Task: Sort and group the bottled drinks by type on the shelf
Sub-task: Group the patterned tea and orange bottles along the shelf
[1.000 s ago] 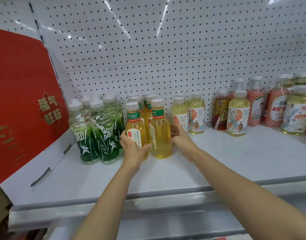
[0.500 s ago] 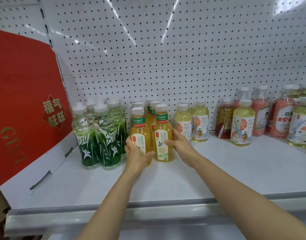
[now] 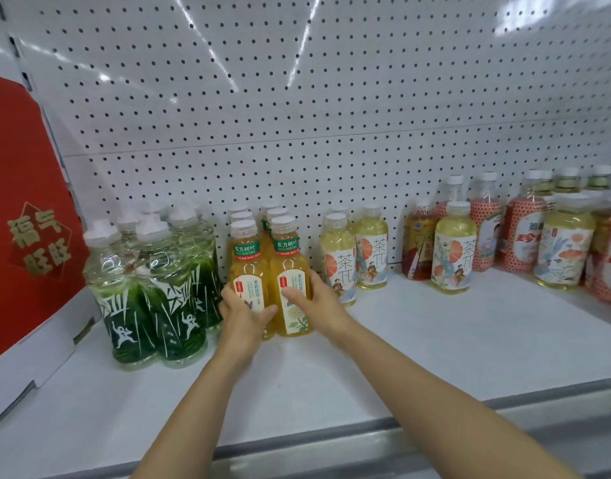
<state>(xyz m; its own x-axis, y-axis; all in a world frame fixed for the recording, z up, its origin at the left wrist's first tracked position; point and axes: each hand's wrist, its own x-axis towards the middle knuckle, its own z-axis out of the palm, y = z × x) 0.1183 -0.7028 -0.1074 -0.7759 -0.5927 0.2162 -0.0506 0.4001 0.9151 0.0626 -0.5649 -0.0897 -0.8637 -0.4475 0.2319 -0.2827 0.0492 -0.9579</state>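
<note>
- Head view: my left hand [image 3: 243, 314] grips the front-left jasmine tea bottle [image 3: 247, 271].
- My right hand [image 3: 316, 302] clasps its neighbour [image 3: 290, 288]; both stand upright on the shelf [image 3: 418, 347], beside the green bottles [image 3: 152, 288].

Open shelf [image 3: 418, 344] front/right; green bottles [image 3: 152, 288] block left, pegboard [image 3: 297, 115] behind.

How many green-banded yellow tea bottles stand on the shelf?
At least 6: two front bottles, left and right, with two rows of caps behind; more may be hidden.
</note>
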